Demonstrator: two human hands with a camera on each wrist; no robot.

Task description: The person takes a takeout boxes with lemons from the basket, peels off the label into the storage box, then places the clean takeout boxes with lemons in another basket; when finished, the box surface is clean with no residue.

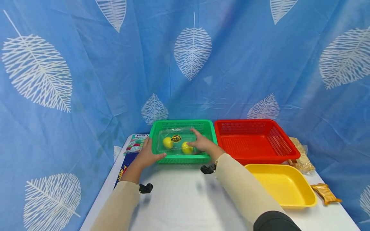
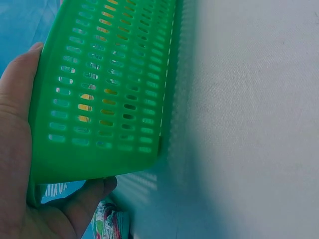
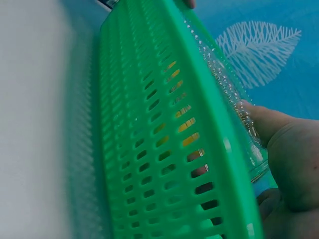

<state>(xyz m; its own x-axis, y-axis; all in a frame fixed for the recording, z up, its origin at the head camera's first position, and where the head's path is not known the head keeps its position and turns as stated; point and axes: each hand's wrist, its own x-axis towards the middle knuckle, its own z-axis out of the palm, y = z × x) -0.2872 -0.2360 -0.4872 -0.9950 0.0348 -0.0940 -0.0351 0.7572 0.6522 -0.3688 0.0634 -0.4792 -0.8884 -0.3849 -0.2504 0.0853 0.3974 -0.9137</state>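
A green basket (image 1: 177, 159) stands at the back of the table. My left hand (image 1: 146, 156) holds its front left corner, with the thumb near the front rim and fingers along the left side wall. Inside the basket lies a clear plastic fruit box (image 1: 182, 131) with a black and gold label. Two round yellow fruits (image 1: 168, 142) show in it. My right hand (image 1: 202, 143) reaches over the basket's front rim and grips the box's right end between spread thumb and fingers. In the right wrist view, one digit presses the box's edge (image 3: 227, 82).
Right of the green basket stands a red basket (image 1: 244, 157), with a yellow tray (image 1: 278, 183) before it. Bagged food (image 1: 303, 158) and an orange-brown packet (image 1: 326, 193) lie at the right edge. A colourful packet (image 1: 136, 144) and a dark blue package (image 1: 127, 163) lie left.
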